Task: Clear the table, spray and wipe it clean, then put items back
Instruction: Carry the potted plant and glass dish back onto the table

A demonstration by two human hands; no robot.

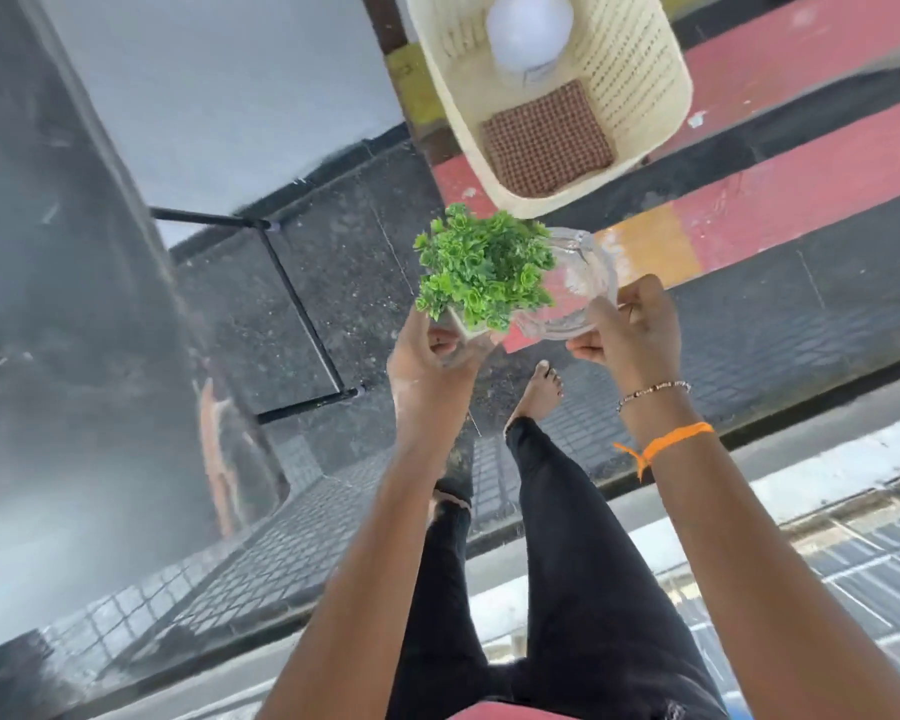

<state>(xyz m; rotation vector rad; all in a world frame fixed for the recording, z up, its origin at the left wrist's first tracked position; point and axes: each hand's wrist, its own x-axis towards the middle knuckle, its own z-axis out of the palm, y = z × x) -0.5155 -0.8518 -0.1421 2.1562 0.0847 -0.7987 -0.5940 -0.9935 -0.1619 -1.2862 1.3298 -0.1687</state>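
Observation:
My left hand (430,356) grips the small white pot of a green artificial plant (484,265), held above the floor. Just to its right, my right hand (630,330) holds a clear glass dish (578,283) by its rim. A cream plastic basket (619,96) stands ahead on the red step, with a white spray bottle (528,31) and a folded brown checked cloth (546,140) inside. The dark glass table (74,252) with its black metal frame (302,304) fills the left side.
My legs in black trousers and one bare foot (539,392) stand on the dark tiled floor (749,345). Red and yellow painted steps (801,200) run across the right. A white ledge (827,470) lies at lower right.

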